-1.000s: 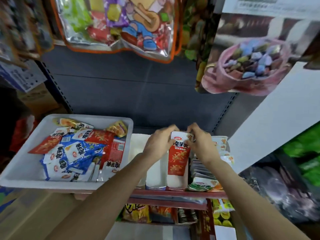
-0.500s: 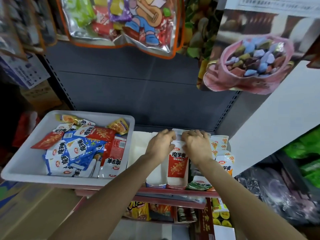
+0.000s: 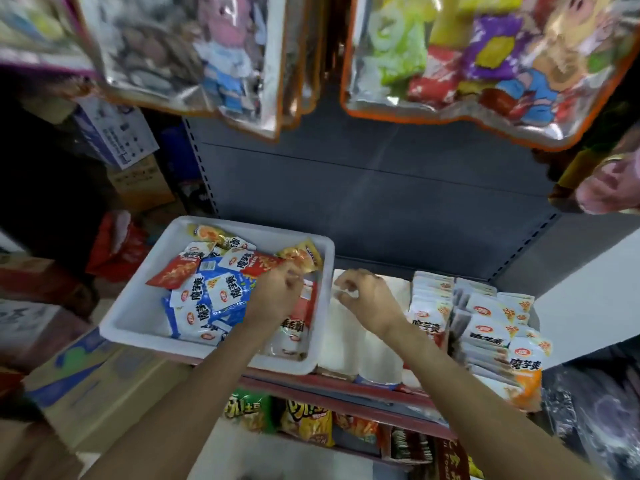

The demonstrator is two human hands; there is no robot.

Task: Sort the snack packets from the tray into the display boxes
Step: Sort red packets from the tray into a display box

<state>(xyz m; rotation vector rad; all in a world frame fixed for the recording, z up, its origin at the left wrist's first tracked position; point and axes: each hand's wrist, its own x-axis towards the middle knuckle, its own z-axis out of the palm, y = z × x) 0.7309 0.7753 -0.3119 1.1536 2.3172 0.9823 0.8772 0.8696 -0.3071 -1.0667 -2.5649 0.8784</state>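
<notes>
A white tray on the shelf's left holds several snack packets: blue ones, red ones and a yellow one. My left hand hovers over the tray's right side, its loosely curled fingertips at the right end of a red packet; no grip shows. My right hand hangs over the white display boxes right of the tray, fingers loosely curled and holding nothing. Further right, one box holds red-and-white packets and another holds white-and-orange packets.
Large clear bags of sweets hang overhead in front of the grey shelf back. Chip bags fill the shelf below. A cardboard carton stands at lower left, and a white panel closes the right side.
Both hands let go of the red-and-white packet, which now stands in its box. My left hand moved left over the tray, my right hand followed over the white boxes, and the view swung left.
</notes>
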